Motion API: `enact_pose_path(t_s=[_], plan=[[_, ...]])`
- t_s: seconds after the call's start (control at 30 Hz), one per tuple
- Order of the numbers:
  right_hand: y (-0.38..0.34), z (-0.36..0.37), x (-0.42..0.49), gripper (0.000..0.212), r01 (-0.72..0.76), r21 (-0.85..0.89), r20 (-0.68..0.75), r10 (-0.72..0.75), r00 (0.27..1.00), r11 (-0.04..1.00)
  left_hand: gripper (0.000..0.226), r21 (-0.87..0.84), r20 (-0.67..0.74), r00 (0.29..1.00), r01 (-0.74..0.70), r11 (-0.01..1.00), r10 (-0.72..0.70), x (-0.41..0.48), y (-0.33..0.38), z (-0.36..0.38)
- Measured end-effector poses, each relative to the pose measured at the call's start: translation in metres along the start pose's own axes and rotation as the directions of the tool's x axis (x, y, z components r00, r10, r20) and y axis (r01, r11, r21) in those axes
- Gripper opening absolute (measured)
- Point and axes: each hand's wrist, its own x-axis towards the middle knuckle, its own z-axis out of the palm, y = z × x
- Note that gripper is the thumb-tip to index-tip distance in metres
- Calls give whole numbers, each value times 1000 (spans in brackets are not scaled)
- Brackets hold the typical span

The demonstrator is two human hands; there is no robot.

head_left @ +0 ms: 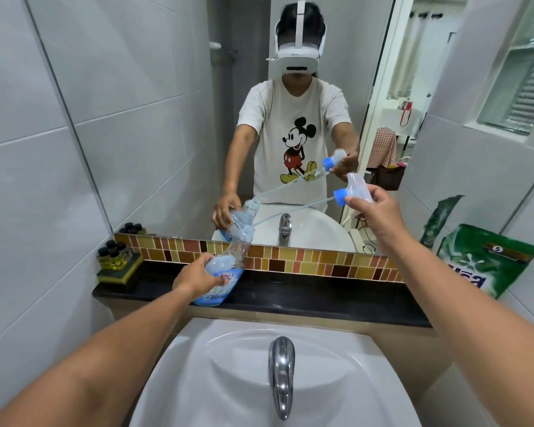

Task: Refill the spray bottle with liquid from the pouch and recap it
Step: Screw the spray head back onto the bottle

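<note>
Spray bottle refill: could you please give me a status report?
Left hand grips tilted spray bottle. Right hand holds sprayer head, tube reaching bottle neck. Pouch stands on ledge.

We see a clear spray bottle (221,271) with a pale blue label and a blue-collared spray head (349,192). The pouch (487,260) is green with white lettering, the worktop (305,298) black, the tile strip (321,261) amber-and-brown mosaic.

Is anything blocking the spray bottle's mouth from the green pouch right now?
Yes. The dip tube of the spray head in the right hand ends at the spray bottle's mouth; the left hand holds it tilted. Nothing else visible lies before the green pouch.
</note>
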Motion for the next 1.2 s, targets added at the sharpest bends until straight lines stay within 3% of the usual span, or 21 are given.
enact_pose_path(t_s=[0.2, 0.37, 0.73, 0.97, 1.2], plan=[[2, 8, 3, 36, 17, -44, 35, -16, 999, 999, 49, 19, 12, 1000, -26, 999, 26, 2, 0, 2], [-2, 6, 10, 38, 12, 17, -12, -12, 1000, 1000, 48, 21, 13, 999, -33, 999, 33, 4, 0, 1], [5, -6, 20, 36, 20, -80, -27, -22, 999, 997, 48, -12, 10, 1000, -19, 1000, 19, 5, -1, 0], [4, 7, 13, 31, 19, -64, 46, -16, 999, 998, 53, 58, 31, 998, -55, 997, 53, 5, 4, -1], [11, 31, 11, 32, 20, -160, 142, 3, 990, 987, 68, 166, 75, 992, -113, 980, 102, 4, 16, 3]])
